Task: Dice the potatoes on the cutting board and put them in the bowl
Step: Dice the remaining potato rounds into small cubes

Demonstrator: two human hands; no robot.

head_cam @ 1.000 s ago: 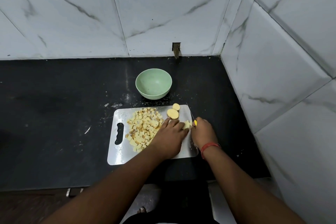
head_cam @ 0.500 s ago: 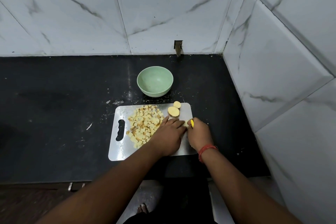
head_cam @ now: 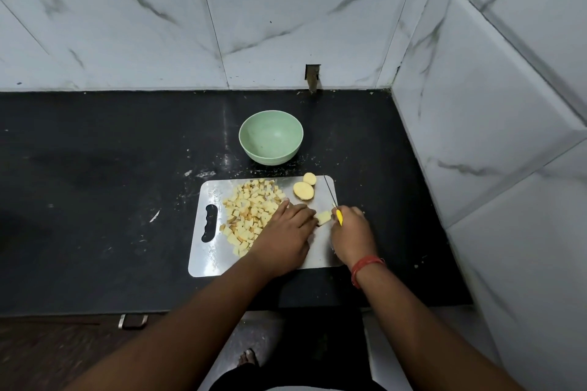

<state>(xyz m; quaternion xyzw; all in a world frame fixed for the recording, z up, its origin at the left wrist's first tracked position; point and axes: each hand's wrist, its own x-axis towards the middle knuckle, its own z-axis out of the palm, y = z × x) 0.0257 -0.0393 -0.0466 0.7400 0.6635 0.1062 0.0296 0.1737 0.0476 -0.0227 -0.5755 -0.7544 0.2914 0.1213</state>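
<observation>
Where the black counter (head_cam: 95,200) meets the corner of two white marble-veined tiled walls (head_cam: 286,25), a steel cutting board (head_cam: 216,259) lies flat, its handle slot toward the left. A small dark cut-out (head_cam: 313,76) sits at the foot of the back wall. Pale crumbs and scraps dot the counter around the board's far edge; one sliver (head_cam: 154,216) lies off to the left. A metal drawer pull (head_cam: 133,320) shows under the counter's front edge.

Green bowl (head_cam: 271,136) stands just beyond the board, apart from it, nothing visible inside.

On the board: heap of diced potato (head_cam: 251,213) across the left-centre. Two rounded potato halves (head_cam: 304,190), cut faces up, touching each other, near the far right corner. One small potato piece (head_cam: 324,218) between the hands.

Left hand (head_cam: 286,235) lies palm down over the board, fingers extended toward the small piece, fingertips at it; part of the dice heap is hidden under the hand. Right hand (head_cam: 351,233), red thread at the wrist, is curled round the yellow handle of a knife (head_cam: 332,197); thin blade points away, toward the board's far right edge, beside the halves. Whether the blade touches the board cannot be told.
</observation>
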